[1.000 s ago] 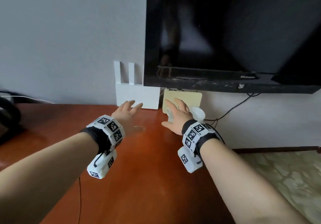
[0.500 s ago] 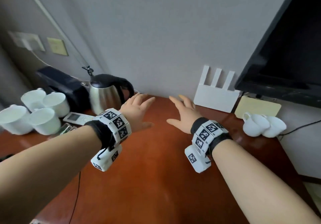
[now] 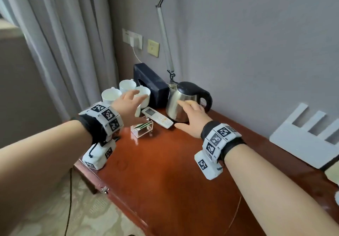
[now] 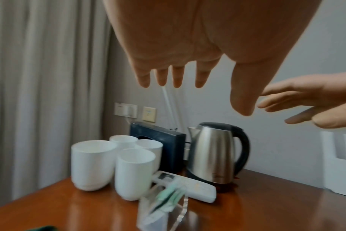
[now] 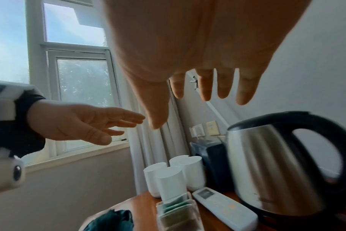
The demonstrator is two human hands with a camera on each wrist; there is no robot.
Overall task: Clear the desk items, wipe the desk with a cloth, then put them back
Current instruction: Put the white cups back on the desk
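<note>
On the far left end of the red-brown desk stand several white cups, a black tissue box, a steel kettle, a white remote and a clear holder of tea packets. My left hand hovers open above the cups and the holder, fingers spread, holding nothing. My right hand hovers open just in front of the kettle, its fingertips near the steel body. The right wrist view shows a dark green cloth at the desk's near corner.
A white router with upright antennas leans on the wall at the right. A grey curtain hangs left of the desk. Wall sockets and a lamp arm sit behind the kettle. A thin cable hangs off the desk's left edge.
The view has swung left from the television and router to the kettle end. Both hands have travelled left over the desk, still open and holding nothing.
</note>
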